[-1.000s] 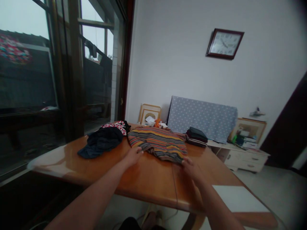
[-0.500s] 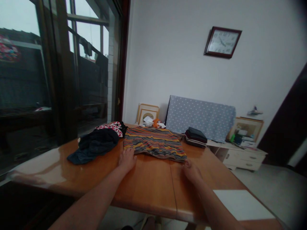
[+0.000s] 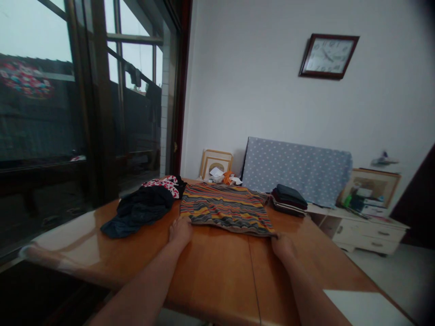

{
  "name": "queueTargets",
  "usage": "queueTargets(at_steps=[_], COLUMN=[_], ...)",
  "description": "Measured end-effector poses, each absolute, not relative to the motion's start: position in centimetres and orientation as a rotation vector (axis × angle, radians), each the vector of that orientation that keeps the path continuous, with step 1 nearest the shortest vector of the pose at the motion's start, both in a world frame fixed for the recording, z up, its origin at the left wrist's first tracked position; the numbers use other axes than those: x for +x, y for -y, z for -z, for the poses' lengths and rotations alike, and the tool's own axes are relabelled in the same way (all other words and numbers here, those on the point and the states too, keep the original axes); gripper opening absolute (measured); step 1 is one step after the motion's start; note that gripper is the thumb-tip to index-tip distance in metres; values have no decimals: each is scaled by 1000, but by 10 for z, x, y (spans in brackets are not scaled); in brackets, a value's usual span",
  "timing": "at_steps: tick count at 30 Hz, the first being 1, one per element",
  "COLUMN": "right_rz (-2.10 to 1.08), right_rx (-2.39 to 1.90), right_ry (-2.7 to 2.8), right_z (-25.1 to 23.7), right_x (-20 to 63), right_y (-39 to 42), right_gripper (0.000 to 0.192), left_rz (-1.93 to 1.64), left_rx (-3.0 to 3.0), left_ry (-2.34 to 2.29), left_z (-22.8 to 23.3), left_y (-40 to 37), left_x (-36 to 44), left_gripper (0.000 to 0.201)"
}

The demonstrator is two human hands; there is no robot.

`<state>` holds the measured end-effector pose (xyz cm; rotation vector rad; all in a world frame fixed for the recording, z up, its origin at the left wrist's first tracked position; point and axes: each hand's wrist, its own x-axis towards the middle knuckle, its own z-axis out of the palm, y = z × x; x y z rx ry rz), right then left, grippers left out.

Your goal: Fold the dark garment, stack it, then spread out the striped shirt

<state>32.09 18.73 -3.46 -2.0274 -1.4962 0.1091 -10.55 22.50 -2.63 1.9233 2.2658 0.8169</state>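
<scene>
A striped garment [image 3: 226, 207] in yellow, red and dark bands lies spread flat on the wooden table [image 3: 217, 271]. My left hand [image 3: 180, 229] rests at its near left corner, fingers on the hem. My right hand [image 3: 282, 245] sits at the near right corner, fingertips pinching the edge of the fabric. Both forearms stretch over the table toward the garment.
A heap of dark clothes [image 3: 141, 206] with a red-and-white patterned piece [image 3: 165, 183] lies left of the garment. A folded dark stack [image 3: 288, 198] sits at the back right. A white sheet [image 3: 367, 308] lies at the near right. A window is on the left, a white cabinet [image 3: 367, 228] on the right.
The striped garment has gone from bunched up to spread flat. Both hands pulled its near edge toward me and now rest at its two near corners.
</scene>
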Motion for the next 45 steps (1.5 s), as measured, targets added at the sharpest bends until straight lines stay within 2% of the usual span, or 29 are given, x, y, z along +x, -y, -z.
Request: queueTargets(at_steps=[7,16,25,31,35,39,45], right_rz=[-149,-131,-114,-65,67,-46,-192], right_rx=[-2064,-2069,-2146,-2070,-2005,-1835,-1847], right_ry=[1460,1414,1232,1245,1204,1520,1930], right_z=[31,43,44,49,35,16,16], right_x=[337,357,352,361,352,318,286], right_y=[-148,-55,28,58,61,57,54], right_gripper=[28,30,31,32,37,35,46], left_rz=[-1118,-1385,-1302,-1333,-1321,-1241,-1114], left_rx=[1833,1853,1800,2070,2288,2580,2613], left_ry=[-2234,-2158,-2226,-2223,-2202,-1917,-1820], left_z=[18,10,12,26,26,20,8], left_y=[-198,-115,-37,-10,-2,3,-4], left_x=[-115,-137,-138,-149,-144,-132,-125], left_gripper=[27,25,26,25,28,35,20])
